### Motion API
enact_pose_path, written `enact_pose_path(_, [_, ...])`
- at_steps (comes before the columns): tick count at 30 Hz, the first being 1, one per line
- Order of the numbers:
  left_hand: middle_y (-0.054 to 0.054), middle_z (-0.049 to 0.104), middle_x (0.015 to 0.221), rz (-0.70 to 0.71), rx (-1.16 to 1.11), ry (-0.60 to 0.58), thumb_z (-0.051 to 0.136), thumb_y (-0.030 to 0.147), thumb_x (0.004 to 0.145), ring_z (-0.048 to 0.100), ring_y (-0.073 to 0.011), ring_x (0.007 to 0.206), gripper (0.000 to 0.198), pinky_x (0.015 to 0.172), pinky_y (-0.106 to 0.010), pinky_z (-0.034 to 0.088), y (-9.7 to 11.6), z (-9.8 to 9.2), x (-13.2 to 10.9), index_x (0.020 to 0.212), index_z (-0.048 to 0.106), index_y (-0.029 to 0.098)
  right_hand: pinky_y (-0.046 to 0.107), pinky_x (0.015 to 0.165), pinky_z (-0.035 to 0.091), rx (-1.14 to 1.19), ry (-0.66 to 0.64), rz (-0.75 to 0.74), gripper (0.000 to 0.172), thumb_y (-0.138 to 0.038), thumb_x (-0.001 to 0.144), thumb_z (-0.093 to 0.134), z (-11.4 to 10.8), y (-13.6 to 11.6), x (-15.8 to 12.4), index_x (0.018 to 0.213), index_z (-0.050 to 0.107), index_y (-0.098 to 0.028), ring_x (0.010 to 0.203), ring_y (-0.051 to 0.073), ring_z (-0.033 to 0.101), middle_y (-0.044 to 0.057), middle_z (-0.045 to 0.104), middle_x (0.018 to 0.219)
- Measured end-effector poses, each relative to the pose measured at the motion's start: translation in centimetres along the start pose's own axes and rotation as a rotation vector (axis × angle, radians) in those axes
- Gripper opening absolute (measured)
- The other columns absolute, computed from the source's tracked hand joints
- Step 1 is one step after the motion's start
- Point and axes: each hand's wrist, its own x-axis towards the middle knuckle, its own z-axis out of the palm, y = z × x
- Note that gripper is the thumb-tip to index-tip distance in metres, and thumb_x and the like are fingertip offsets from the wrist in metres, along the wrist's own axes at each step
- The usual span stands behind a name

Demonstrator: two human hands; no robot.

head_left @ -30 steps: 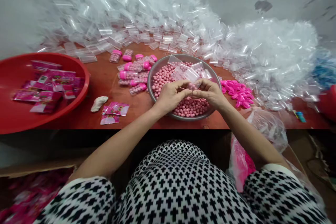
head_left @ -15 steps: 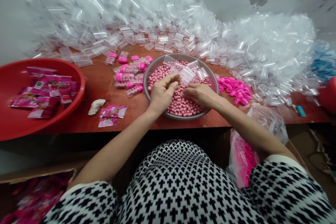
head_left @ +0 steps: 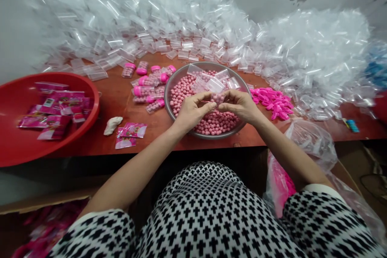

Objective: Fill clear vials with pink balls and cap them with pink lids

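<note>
A grey metal bowl [head_left: 169, 109] holds many round pink balls [head_left: 184, 88], with several clear plastic containers [head_left: 215, 85] lying on top of them. Above the bowl, both hands meet around a small clear container with pink balls [head_left: 217, 97] in it. My left hand [head_left: 193, 109] pinches its left side between thumb and fingers. From the right, my right hand [head_left: 240, 105] grips the other side with bent fingers. Part of the container is hidden by the fingertips. Filled tubes with pink caps [head_left: 148, 88] lie left of the bowl, and loose pink caps [head_left: 273, 100] lie to its right.
A large heap of clear plastic containers [head_left: 145, 12] covers the table's back. At left stands a red basin [head_left: 96, 109] with pink packets [head_left: 57, 109]. Near the front edge lie more pink packets [head_left: 130, 134] and a whitish lump [head_left: 113, 125]. A plastic bag [head_left: 314, 141] hangs at right.
My right hand has risen from the balls and come to my left hand. A clear container with pink balls now shows between the fingertips. The view has shifted slightly.
</note>
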Motion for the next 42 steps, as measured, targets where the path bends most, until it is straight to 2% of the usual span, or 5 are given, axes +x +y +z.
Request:
enact_pose_path(6, [-0.006,0.077,0.096,0.028,-0.068,0.054,0.082,0.043,0.074,0.073,-0.0211,0.089,0.037,0.083,-0.034,0.063,0.2,0.5,0.3,0.099,0.076,0.017,0.031,0.075,0.058,-0.056,0.045,-0.052,0.044,-0.048,0.07,0.087,-1.5,-0.9,-2.0,0.096,0.067,-0.02,0.081,0.017,0.069,0.002,0.072,0.088])
enact_pose_path(12, [-0.003,0.076,0.093,0.075,0.068,0.148,0.083,0.039,0.077,0.072,-0.0163,0.086,0.032,0.083,-0.027,0.063,0.2,0.1,0.2,0.102,0.077,0.02,0.032,0.071,0.054,-0.477,0.573,-0.02,0.022,-0.033,0.082,0.07,-13.1,0.8,-6.3,0.097,0.072,-0.017,0.072,0.016,0.066,0.003,0.074,0.086])
enact_pose_path(17, [0.001,0.076,0.094,0.069,0.122,0.147,0.081,0.038,0.081,0.071,-0.0136,0.084,0.027,0.083,-0.025,0.063,-0.1,0.3,0.0,0.104,0.077,0.024,0.038,0.084,0.05,-0.997,0.524,0.264,0.015,-0.019,0.083,0.064,-18.9,4.8,-8.6,0.089,0.078,-0.017,0.085,0.023,0.068,0.008,0.078,0.09])
enact_pose_path(36, [-0.002,0.077,0.091,0.02,0.155,0.123,0.08,0.038,0.082,0.074,-0.0182,0.082,0.027,0.081,-0.03,0.066,-0.2,0.4,-0.3,0.105,0.079,0.024,0.038,0.09,0.049,-1.227,0.251,0.242,0.035,-0.023,0.097,0.051,-15.6,9.5,-4.7,0.123,0.071,-0.013,0.109,0.029,0.065,0.017,0.074,0.119])
enact_pose_path(42, [-0.003,0.077,0.093,0.005,0.167,0.11,0.08,0.039,0.081,0.073,-0.0187,0.085,0.029,0.084,-0.033,0.065,0.0,0.5,-0.5,0.106,0.078,0.025,0.032,0.07,0.054,-0.781,0.277,0.403,0.033,-0.03,0.093,0.054,-15.7,9.6,-7.2,0.114,0.076,-0.016,0.07,0.019,0.069,0.007,0.078,0.086])
